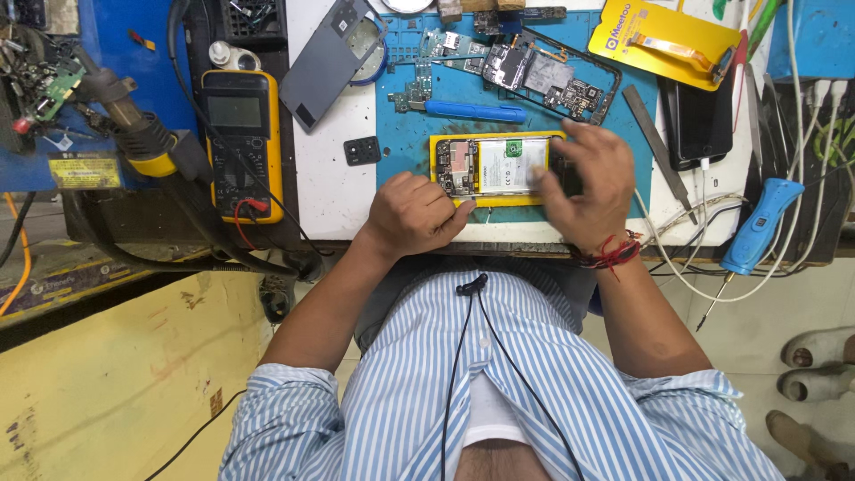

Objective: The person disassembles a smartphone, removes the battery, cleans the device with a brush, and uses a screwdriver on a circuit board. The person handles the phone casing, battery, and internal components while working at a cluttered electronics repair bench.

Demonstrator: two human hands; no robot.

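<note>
An opened phone (499,166) with a yellow frame lies on the blue work mat (401,142), its white battery and circuit board showing. My left hand (417,214) rests curled at the phone's near-left corner, fingers closed and touching its edge. My right hand (583,183) covers the phone's right end, fingers bent down onto it; a red thread band is on that wrist. Whether the right fingers pinch a small part is hidden.
A yellow multimeter (240,142) lies at left beside a hot-air handle (134,125). A grey back cover (334,58), a blue pry tool (475,110), another stripped phone (552,76), a metal file (657,147), a dark phone (699,125) and a blue electric screwdriver (757,227) surround the mat.
</note>
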